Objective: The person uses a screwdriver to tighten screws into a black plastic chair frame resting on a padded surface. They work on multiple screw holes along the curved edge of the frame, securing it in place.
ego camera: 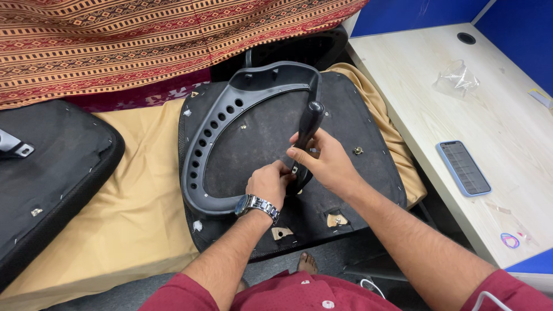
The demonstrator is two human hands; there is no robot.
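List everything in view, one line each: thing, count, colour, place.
seat base: 1, black, centre, upside down on the tan cloth
armrest: 1, dark grey, curved with holes, on the seat base
screwdriver: 1, black handle, upright on the seat base
second cushion: 1, black, left
tan cloth: 1, under both cushions
patterned cloth: 1, red and orange, top
desk: 1, pale wood, right
phone: 1, blue case, on the desk
plastic bag: 1, clear, on the desk
left hand: wristwatch, at the screwdriver's tip
right hand: fingers around the screwdriver
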